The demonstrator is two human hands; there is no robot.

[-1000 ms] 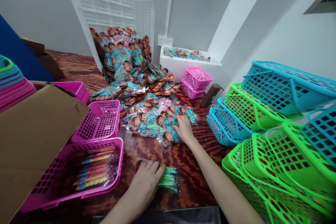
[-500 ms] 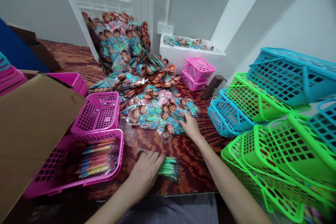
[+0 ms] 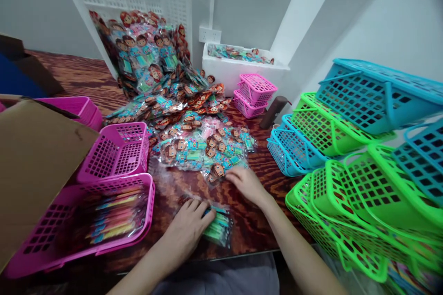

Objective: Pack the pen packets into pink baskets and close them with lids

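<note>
Several clear packets with green sticks (image 3: 219,229) lie stacked near the table's front edge. My left hand (image 3: 188,226) is closed over their left part, its fingers hiding most of that end. At the near edge of the loose pile, my right hand (image 3: 247,184) has its fingers curled together on a clear packet with a brown-haired cartoon head (image 3: 218,171). Its fingertips are partly hidden. Similar packets (image 3: 194,145) with cartoon figures and green sticks spread behind both hands.
Left of the hands, a pink basket (image 3: 150,212) holds packets of coloured sticks, beside a cardboard box (image 3: 41,156). Green baskets (image 3: 346,193) and blue baskets (image 3: 374,101) are stacked at right. A white foam box (image 3: 224,69), small pink baskets (image 3: 256,90) and a dark bottle (image 3: 274,111) stand behind.
My right hand has drawn back toward me and left along the pile's near edge, its fingers curling in. My left hand stays on the stacked packets. The whole view has shifted slightly.
</note>
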